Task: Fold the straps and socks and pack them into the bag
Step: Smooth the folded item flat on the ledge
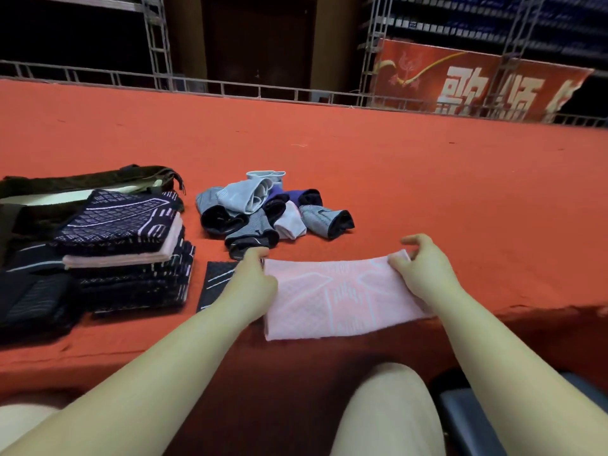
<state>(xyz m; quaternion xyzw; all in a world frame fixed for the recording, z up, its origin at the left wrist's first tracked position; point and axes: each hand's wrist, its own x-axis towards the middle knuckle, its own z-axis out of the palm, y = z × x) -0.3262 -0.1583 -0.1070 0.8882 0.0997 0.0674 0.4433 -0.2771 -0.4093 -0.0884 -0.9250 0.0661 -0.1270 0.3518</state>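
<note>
Head view, left to right: the dark bag [39, 192] and a stack of folded straps [125, 245] are parked far left, loose socks [273, 209] piled mid-table. A pink strap [339, 294] is pinched at its ends by the left hand [255, 284] and right hand [424, 268], so folding's underway. Next, one end probably gets brought over, then stacked.

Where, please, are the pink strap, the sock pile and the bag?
pink strap [342, 297], head view, middle of its flat face.
sock pile [263, 209], head view, centre of the heap.
bag [98, 179], head view, dark upper rim.
</note>
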